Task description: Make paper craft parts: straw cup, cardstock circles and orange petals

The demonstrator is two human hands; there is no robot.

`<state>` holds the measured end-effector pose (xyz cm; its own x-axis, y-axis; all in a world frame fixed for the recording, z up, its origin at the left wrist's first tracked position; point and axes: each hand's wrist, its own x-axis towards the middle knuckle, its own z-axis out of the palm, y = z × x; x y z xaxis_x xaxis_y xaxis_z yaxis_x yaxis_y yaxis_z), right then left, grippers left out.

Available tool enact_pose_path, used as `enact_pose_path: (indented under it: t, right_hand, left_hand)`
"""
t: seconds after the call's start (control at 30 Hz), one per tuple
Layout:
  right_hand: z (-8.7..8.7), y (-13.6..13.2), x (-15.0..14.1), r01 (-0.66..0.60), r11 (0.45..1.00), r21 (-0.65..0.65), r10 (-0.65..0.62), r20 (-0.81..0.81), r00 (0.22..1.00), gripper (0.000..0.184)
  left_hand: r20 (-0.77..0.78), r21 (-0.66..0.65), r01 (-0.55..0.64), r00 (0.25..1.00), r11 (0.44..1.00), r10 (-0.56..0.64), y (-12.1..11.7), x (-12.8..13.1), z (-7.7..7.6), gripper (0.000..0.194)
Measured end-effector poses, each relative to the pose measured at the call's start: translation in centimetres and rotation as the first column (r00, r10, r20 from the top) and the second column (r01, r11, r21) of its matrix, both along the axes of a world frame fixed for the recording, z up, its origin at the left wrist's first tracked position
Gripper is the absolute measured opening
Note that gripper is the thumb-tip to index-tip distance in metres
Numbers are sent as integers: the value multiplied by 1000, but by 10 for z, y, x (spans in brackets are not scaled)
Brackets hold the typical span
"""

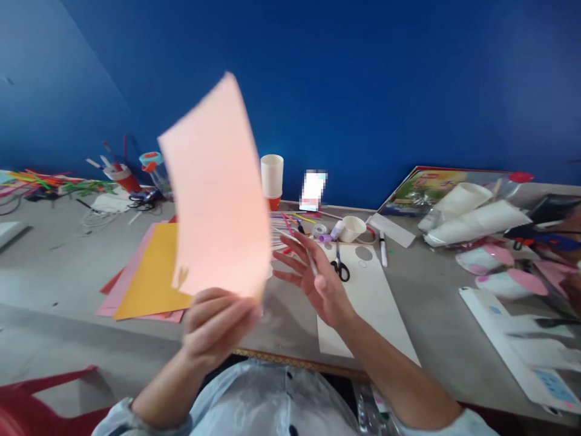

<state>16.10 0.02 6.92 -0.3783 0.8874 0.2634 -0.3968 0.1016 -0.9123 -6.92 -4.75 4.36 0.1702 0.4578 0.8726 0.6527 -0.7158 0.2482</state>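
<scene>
A pale pink sheet of paper (218,194) stands raised and slightly curved above the table. My left hand (220,327) is closed on its lower edge. To its right, my right hand (320,281) has its fingers spread toward the sheet, without touching it. A slim pale stick (312,261), like a pen or pencil, lies under the right thumb across the palm; its kind is not clear. Beneath the right forearm lies a white sheet (372,303) with grey circles on it. Black-handled scissors (342,270) rest on that sheet.
Yellow paper (149,278) lies over pink sheets at left. Stacked paper cups (272,175), a lit phone (312,191) and a white cup (353,229) stand toward the blue wall. A marker (384,249) lies right of the white sheet. Bagged cups (476,224) crowd the right.
</scene>
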Motion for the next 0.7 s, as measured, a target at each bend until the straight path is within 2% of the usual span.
enact_pose_path:
  t: [0.03, 0.07, 0.17, 0.27, 0.33, 0.4, 0.43, 0.47, 0.5, 0.53, 0.57, 0.63, 0.7]
  right_hand:
    - [4, 3, -8, 39, 999, -32, -40, -21, 999, 77]
    - [7, 6, -14, 102, 993, -60, -104, -15, 995, 74]
    - [10, 10, -15, 373, 924, -77, -369, 69, 927, 59]
    - [5, 10, 9, 603, 798, 21, -599, 144, 788, 51]
    - [-1, 8, 39, 744, 652, 148, -758, 167, 631, 49]
    - [-9, 2, 74, 827, 499, 260, -866, 178, 467, 45]
    - [-13, -2, 91, 854, 441, 277, -897, 158, 412, 42]
    - [-17, -7, 108, 876, 407, 258, -913, 139, 383, 43]
    - [-22, -12, 123, 903, 361, 232, -932, 118, 342, 46]
    - [-27, -19, 136, 923, 328, 204, -943, 134, 305, 49]
    - [-32, -26, 146, 937, 298, 181, -949, 158, 271, 49]
    - [-40, -39, 158, 952, 264, 154, -957, 168, 238, 50]
    - [-44, -51, 162, 964, 239, 119, -961, 175, 217, 48]
  left_hand:
    - [-106, 166, 106, 990, 980, -89, 0, 15, 1, 33]
    - [-216, 228, 206, 964, 952, -156, 2, 30, 4, 26]
    - [-323, 220, 370, 901, 903, -290, 13, 61, 11, 12]
    - [-356, 119, 452, 850, 884, -387, 19, 69, 8, 15]
    - [-323, 42, 457, 848, 889, -420, 18, 59, -1, 21]
    - [-187, -14, 325, 928, 946, -322, 16, 36, -15, 22]
    - [-100, -73, 183, 977, 980, -190, 16, 21, -22, 23]
    - [-31, -134, -33, 999, 990, 29, 17, 6, -28, 25]
    - [-29, -177, -248, 969, 952, 247, 19, -10, -34, 30]
    - [-70, -221, -417, 908, 882, 412, 22, -24, -39, 41]
    - [-151, -279, -536, 844, 796, 515, 25, -36, -42, 55]
    - [-279, -394, -648, 760, 652, 587, 33, -51, -45, 77]
    - [-362, -513, -684, 721, 519, 591, 41, -54, -46, 87]
